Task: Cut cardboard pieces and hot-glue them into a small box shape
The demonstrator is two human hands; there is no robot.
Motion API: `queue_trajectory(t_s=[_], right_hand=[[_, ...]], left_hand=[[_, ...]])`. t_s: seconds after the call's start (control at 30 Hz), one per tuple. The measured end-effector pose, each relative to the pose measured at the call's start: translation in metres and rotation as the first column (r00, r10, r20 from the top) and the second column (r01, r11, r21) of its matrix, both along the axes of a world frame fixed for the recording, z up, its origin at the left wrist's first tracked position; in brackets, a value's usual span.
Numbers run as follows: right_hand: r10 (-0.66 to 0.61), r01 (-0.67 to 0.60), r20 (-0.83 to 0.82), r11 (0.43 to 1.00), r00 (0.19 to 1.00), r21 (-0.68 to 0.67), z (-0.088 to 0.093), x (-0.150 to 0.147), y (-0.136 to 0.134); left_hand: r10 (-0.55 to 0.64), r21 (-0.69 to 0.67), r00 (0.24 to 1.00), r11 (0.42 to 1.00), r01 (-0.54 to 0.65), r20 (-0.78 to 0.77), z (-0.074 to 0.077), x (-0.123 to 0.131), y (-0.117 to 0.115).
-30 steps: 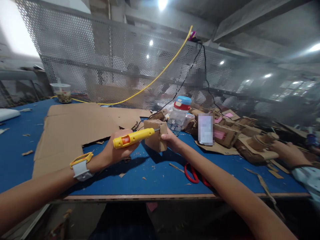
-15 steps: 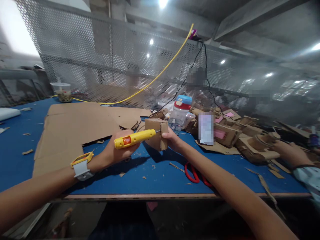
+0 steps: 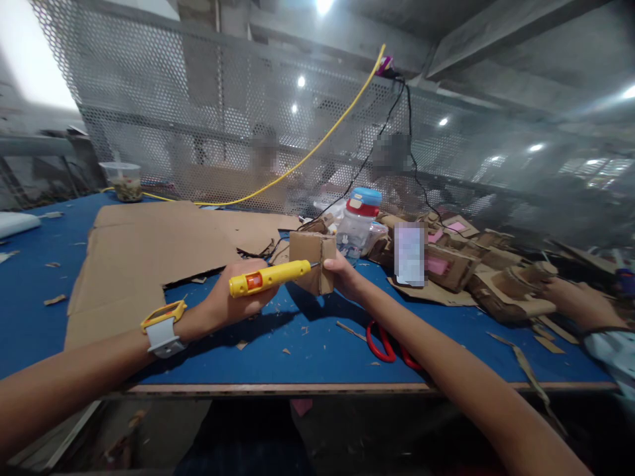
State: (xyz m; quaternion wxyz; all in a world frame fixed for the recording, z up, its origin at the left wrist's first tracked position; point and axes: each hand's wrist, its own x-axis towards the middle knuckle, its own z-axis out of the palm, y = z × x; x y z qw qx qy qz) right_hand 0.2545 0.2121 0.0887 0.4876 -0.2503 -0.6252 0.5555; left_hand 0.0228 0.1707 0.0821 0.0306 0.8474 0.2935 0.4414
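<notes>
My left hand [image 3: 247, 291] is closed round a yellow screwdriver-like tool [image 3: 270, 277] with a small orange-red window and a thin metal shaft. The shaft's tip points right and meets the side of a small cardboard box [image 3: 305, 254], near its front corner. My right hand [image 3: 343, 274] grips this box from the right, thumb on the near edge and the other fingers hidden behind it. The box is held above the blue tabletop [image 3: 292, 363]. Red-handled scissors [image 3: 381, 344] lie under my right forearm, partly hidden.
A large cardboard sheet [image 3: 143, 258] covers the table's left side. A clear bottle with a blue lid [image 3: 354, 225] and a phone-like screen [image 3: 409, 254] stand behind. Cardboard constructions [image 3: 510, 291] fill the right, where another person's hand [image 3: 580, 301] rests. A plastic cup [image 3: 126, 182] sits far left.
The box has risen slightly in my right hand. The tool has shifted a little right, and its tip now meets the box lower down. My grips are unchanged.
</notes>
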Motion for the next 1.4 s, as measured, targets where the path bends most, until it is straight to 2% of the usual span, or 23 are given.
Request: queue_trajectory(t_s=[0.3,1.03,1.4], right_hand=[[-0.026,0.026,-0.008,1.000,1.000,-0.014,0.0022,0.0000,-0.0019],[-0.049,0.047,-0.044,0.998,0.998,-0.035,0.0072,-0.0011,-0.0058],[-0.066,0.062,-0.059,0.997,0.996,-0.055,0.0087,-0.0001,-0.0057]], left_hand=[[-0.091,0.061,0.995,0.994,0.089,0.029,0.0043,0.0029,-0.0026],[-0.026,-0.044,0.999,0.999,0.025,-0.038,0.0078,0.0041,-0.0086],[-0.045,-0.035,0.994,0.998,0.042,-0.098,0.0085,0.0020,-0.0085]])
